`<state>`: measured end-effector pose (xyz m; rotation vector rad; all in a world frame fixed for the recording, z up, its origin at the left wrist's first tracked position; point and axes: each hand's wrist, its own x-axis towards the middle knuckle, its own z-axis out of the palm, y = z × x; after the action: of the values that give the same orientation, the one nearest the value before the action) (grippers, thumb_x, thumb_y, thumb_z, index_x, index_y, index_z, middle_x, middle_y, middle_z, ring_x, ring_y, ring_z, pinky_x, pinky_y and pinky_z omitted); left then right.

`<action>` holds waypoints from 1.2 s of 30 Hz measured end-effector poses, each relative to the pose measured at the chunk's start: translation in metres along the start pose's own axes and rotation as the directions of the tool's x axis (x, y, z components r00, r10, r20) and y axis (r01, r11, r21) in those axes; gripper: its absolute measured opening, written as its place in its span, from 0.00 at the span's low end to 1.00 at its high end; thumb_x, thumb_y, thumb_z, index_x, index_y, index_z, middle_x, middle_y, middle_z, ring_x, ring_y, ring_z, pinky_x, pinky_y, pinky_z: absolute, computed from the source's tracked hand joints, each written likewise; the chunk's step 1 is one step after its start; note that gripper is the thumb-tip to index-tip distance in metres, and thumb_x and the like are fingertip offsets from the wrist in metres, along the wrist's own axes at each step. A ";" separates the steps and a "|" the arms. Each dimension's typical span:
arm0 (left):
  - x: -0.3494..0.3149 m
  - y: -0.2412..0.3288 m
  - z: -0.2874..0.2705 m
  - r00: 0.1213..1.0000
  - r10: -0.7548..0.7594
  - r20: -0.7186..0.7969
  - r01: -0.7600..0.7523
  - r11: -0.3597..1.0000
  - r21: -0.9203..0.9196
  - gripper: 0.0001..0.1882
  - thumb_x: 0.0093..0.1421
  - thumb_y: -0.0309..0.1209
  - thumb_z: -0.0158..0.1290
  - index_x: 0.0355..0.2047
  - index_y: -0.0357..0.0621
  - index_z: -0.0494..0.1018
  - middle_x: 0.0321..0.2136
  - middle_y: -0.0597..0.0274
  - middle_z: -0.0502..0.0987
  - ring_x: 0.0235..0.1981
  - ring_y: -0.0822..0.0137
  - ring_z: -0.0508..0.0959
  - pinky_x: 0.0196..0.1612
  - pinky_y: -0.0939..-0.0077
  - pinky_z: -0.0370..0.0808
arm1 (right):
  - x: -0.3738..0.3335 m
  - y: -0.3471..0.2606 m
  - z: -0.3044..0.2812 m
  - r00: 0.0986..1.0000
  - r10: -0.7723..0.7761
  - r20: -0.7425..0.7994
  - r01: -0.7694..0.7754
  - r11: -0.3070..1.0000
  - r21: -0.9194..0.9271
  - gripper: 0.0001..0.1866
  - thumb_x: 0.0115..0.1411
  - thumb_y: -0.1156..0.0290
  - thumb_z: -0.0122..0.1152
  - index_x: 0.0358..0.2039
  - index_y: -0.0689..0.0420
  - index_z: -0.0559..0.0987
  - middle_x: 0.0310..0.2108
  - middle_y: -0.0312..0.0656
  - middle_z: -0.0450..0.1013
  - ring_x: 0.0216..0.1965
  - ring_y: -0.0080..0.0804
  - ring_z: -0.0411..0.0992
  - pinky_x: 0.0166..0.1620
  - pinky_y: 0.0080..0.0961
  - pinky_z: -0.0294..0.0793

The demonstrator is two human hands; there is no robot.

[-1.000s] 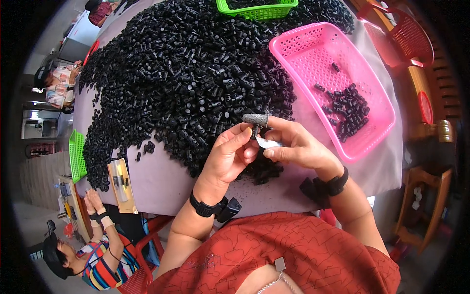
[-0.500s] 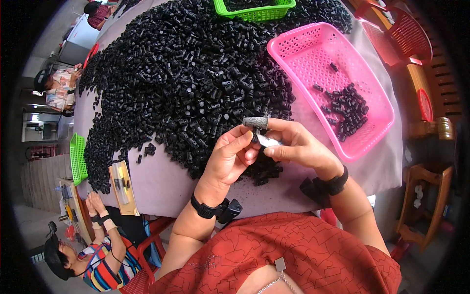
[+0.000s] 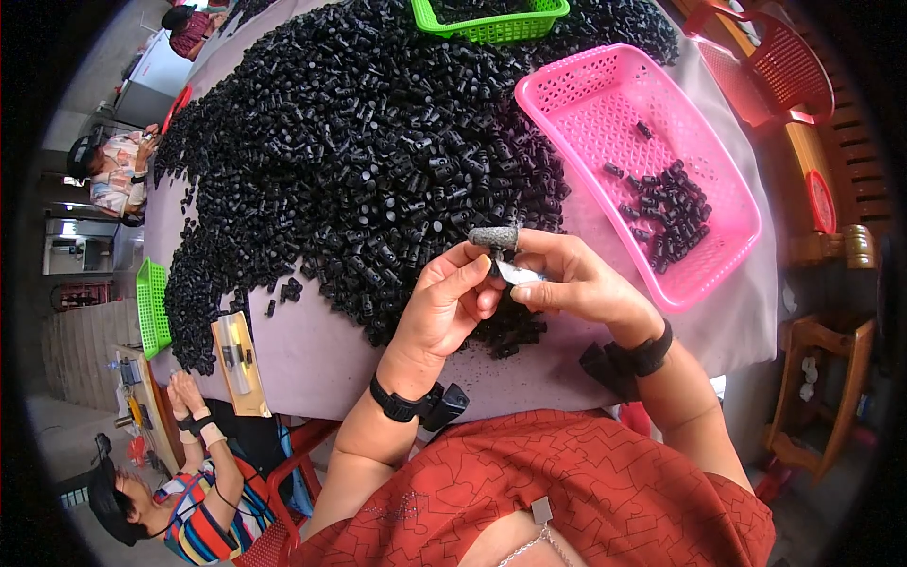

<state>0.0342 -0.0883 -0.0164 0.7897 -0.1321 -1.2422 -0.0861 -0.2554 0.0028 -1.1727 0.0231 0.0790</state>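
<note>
Over the near edge of a heap of small black plastic parts (image 3: 378,170), my two hands meet. My left hand (image 3: 442,307) is closed in a pinch on one small black plastic part (image 3: 493,269), mostly hidden by the fingers. My right hand (image 3: 576,276) grips a small pale, flat, blade-like tool (image 3: 516,274) between thumb and fingers, its tip against or very close to that part. A grey textured finger sleeve (image 3: 493,237) covers the tip of the right index finger.
Right of the heap stands a pink basket (image 3: 735,227) with some black parts inside. Green baskets stand at the far edge (image 3: 487,30) and left edge (image 3: 153,307). A tan tray (image 3: 253,402) lies at left. Other people (image 3: 213,501) sit around the table (image 3: 321,378).
Both hands stay almost in place, with only a tiny shift of the fingers and the pale tool. At lower left, the co-worker in stripes has moved slightly.
</note>
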 end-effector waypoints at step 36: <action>0.025 -0.001 0.106 0.958 0.138 0.251 -0.260 0.783 0.565 0.24 0.63 0.23 0.50 0.59 0.33 0.62 0.52 0.52 0.73 0.36 0.73 0.79 0.34 0.85 0.75 | 0.006 0.045 -0.021 0.867 -0.442 -0.229 0.459 0.888 0.026 0.10 0.65 0.62 0.54 0.37 0.56 0.74 0.20 0.28 0.66 0.18 0.12 0.62 0.20 0.10 0.56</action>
<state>-0.0105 -0.1597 0.0521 1.1572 -0.7856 -1.0735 -0.0834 -0.2569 -0.0470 -1.0760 -0.0558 -0.4638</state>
